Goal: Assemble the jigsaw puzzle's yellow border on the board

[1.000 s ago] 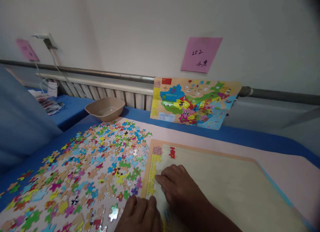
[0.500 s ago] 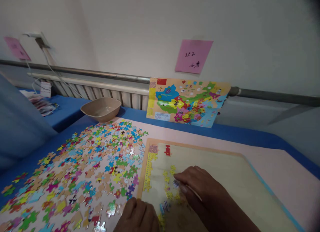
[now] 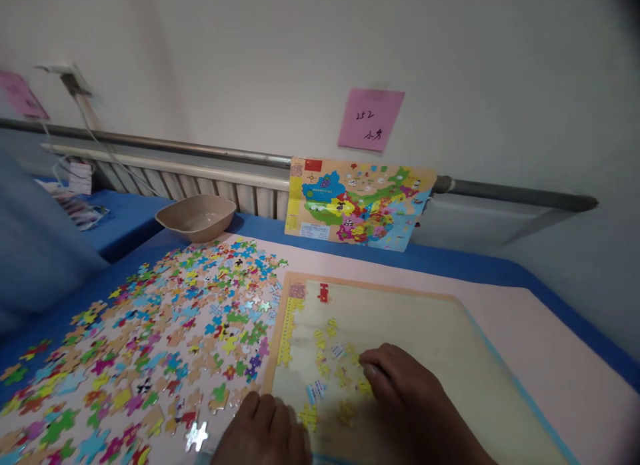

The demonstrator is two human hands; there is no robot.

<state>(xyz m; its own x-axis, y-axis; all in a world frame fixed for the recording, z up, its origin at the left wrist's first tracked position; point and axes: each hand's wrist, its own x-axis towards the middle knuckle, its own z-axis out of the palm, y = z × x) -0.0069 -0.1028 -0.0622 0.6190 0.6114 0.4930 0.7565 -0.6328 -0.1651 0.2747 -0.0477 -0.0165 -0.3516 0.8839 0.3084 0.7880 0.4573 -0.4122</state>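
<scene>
My right hand (image 3: pixel 405 385) is closed, thumb and fingers pressed together over the puzzle board (image 3: pixel 410 318). Its fingertips meet the edge of a yellow puzzle piece (image 3: pixel 353 353); whatever is between them is hidden. Just left of it lies a white piece with blue print (image 3: pixel 337 350), among several loose yellow pieces. My left hand (image 3: pixel 263 430) rests curled at the board's near left edge, its fingertips tucked out of sight. Close to it lies another white-and-blue piece (image 3: pixel 316 391). A yellow strip of joined pieces (image 3: pixel 286 335) runs down the board's left side, and a red piece (image 3: pixel 324 293) lies near the top.
Many loose puzzle pieces (image 3: pixel 170 331) spread over the pink sheet to the left. Behind them stands a beige basin (image 3: pixel 197 218). A colourful map picture (image 3: pixel 360 205) leans against the wall rail, below a pink note (image 3: pixel 371 119).
My right hand has drawn back to the right, uncovering the white-and-blue piece and several yellow ones. My left hand stays at the board's edge. The whole view has shifted slightly.
</scene>
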